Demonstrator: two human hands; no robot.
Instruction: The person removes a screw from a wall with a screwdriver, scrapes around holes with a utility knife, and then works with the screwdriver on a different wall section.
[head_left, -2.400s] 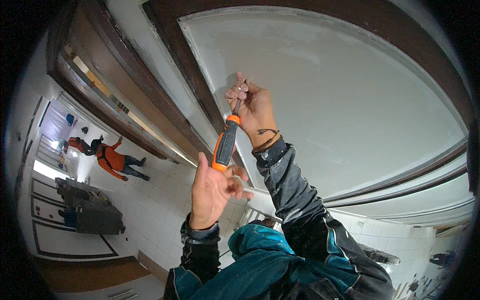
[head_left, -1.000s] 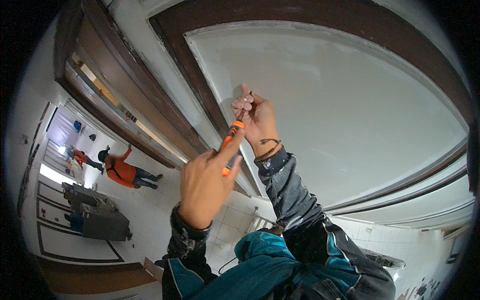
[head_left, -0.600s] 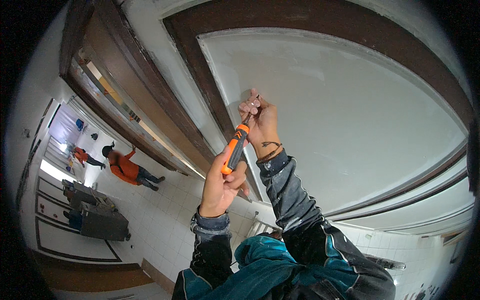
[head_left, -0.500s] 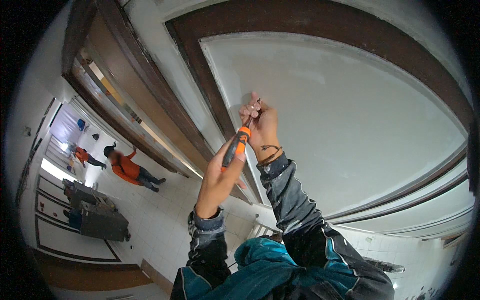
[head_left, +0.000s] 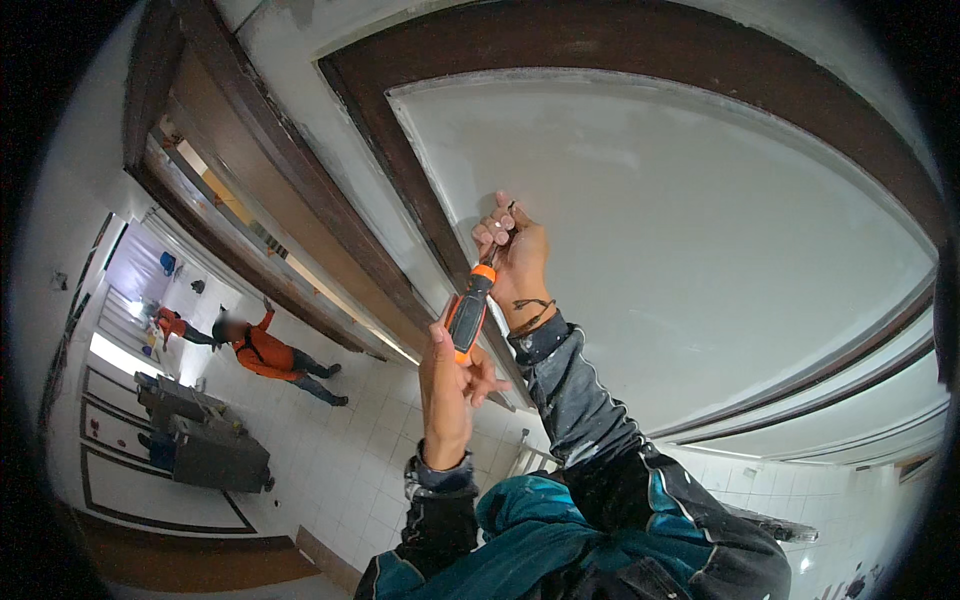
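A screwdriver (head_left: 469, 318) with a black and orange handle points up toward the pale wall panel (head_left: 680, 230). My left hand (head_left: 450, 385) has its thumb and fingers around the lower end of that handle, some fingertips sticking out to the right. Around the tool's shaft my right hand (head_left: 518, 250) curls close to the panel's left side, a dark cord on its wrist. A small dark bit shows between its fingertips, too small to name. The screwdriver's tip is hidden by the fingers.
Dark brown trim (head_left: 430, 190) frames the panel. To the left runs a wooden frame (head_left: 280, 170) with an opening. Farther off, a person in orange (head_left: 262, 350) and another person (head_left: 180, 327) stand on the tiled floor, near a grey cabinet (head_left: 215, 452).
My left hand has shifted lower on the screwdriver handle and its fingers have opened out somewhat. The handle has turned and stands more upright. The right hand stays near the panel.
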